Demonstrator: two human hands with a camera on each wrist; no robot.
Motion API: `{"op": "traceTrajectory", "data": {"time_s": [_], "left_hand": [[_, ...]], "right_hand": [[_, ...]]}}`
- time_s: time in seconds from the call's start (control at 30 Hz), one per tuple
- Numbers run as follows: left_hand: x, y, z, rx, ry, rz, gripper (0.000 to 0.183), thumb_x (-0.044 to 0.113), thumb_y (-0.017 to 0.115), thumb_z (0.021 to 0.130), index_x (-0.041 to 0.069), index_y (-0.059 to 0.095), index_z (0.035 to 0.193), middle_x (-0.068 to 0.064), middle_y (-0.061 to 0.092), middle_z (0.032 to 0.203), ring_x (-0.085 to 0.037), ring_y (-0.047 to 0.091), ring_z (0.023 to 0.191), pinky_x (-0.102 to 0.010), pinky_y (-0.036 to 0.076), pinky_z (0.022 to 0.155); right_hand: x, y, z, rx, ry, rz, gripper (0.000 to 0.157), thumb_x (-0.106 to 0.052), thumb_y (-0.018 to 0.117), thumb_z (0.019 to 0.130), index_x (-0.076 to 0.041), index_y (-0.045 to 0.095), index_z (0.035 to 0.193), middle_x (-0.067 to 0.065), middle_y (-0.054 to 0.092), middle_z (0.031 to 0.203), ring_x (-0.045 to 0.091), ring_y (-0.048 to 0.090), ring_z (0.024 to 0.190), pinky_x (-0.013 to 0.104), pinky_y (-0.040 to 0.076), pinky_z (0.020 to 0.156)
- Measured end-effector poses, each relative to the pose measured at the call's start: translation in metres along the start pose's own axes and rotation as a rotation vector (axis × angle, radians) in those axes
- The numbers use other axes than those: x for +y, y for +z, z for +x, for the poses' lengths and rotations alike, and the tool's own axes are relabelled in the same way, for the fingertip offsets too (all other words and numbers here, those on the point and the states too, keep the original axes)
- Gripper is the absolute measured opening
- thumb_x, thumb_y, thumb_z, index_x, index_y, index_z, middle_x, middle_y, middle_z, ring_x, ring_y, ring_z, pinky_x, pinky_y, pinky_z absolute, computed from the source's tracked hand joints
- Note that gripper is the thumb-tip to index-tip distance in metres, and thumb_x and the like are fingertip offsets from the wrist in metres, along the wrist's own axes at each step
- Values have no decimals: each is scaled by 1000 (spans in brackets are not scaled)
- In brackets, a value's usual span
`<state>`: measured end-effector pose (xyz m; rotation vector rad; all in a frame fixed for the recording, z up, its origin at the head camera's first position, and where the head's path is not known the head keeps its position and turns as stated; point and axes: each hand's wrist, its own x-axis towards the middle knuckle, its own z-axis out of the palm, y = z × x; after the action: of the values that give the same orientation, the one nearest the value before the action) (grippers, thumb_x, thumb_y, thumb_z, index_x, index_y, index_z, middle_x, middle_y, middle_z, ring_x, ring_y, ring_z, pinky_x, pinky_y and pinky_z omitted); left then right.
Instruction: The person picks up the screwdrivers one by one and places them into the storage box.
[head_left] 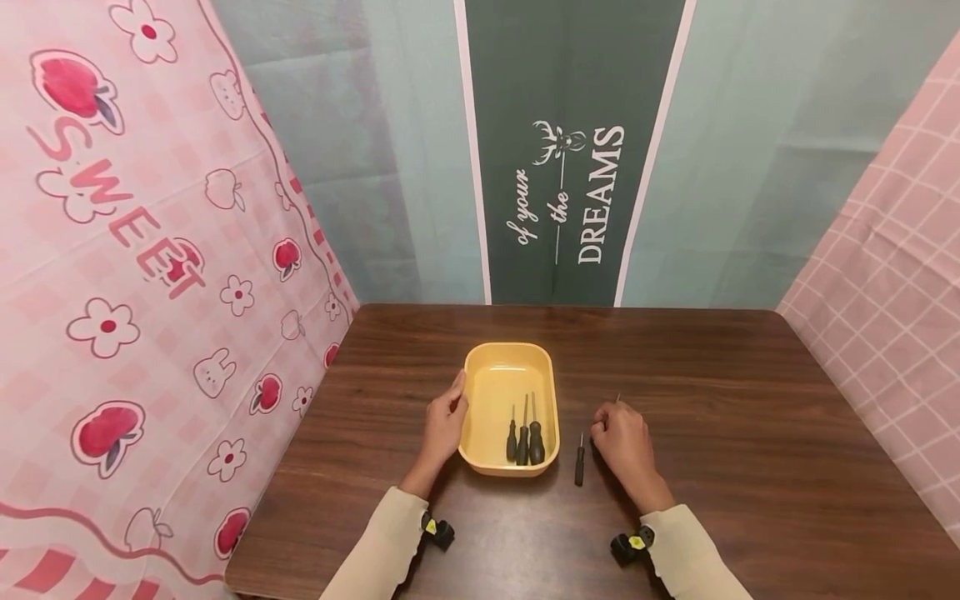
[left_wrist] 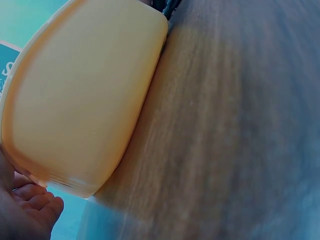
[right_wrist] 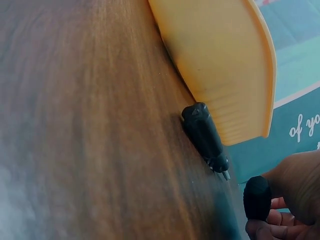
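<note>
A yellow plastic tray (head_left: 487,392) sits on the table, its long sides running away from me. My left hand (head_left: 447,417) holds it by the left side, thumb at the rim; in the left wrist view the fingers (left_wrist: 42,202) curl beside the outer wall. Inside the tray, at its near right, lie three black-handled screwdrivers (head_left: 522,442) with their tips pointing away. To the right of the tray my right hand (head_left: 625,437) grips another screwdriver (right_wrist: 257,197) by its black handle. Between that hand and the tray, one more screwdriver (head_left: 580,467) lies on the table.
The dark wooden table (head_left: 720,392) reaches back to a green curtain (head_left: 558,275) with white lettering. A pink patterned cloth (head_left: 180,333) hangs on the left and a pink checked one (head_left: 892,308) on the right. Both wrists carry small black cameras.
</note>
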<state>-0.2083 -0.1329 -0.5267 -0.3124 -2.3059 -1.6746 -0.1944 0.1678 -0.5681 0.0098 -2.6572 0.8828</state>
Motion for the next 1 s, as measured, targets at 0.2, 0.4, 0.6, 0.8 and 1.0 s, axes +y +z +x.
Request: {"op": "traceTrajectory", "data": {"time_s": [0.2,0.4,0.6,0.8,1.0], "left_hand": [[1,-1,-1,6,11,-20,37,-5,52,101,-18,50,135,-29,49,144,-38,46,137,-43,35,113],[0,-1,0,11,3,-8,36,-5,52,101,-18,50,135,-28,49,144,-37,46,137,-41,37,112],[1,-1,2,12,20,1,36,-7,53,100,-19,51,134,-30,50,143,-40,47,136,-44,37,112],[2,-1,1,9,20,1,36,-6,52,101,-18,50,135,-30,48,144,-39,46,137,-41,36,112],[2,0,1,8,13,-6,36,-5,52,101,-19,50,135,-31,48,143,-39,46,136,-41,37,111]], "right_hand": [[-2,1,1,32,-27,-4,6,3,71,79,-3,68,80,8,58,76,22,55,65,35,47,56],[-6,1,4,52,-50,7,8,4,70,77,-4,68,79,6,57,74,22,55,63,36,47,55],[-9,1,7,73,-68,18,7,4,68,76,-2,68,79,6,57,74,24,55,64,38,48,56],[-14,-1,8,76,-81,21,5,2,66,78,-2,68,79,7,59,76,25,56,66,40,50,57],[-16,-1,7,59,-73,20,6,3,69,79,-4,68,80,7,58,77,24,56,67,38,49,58]]}}
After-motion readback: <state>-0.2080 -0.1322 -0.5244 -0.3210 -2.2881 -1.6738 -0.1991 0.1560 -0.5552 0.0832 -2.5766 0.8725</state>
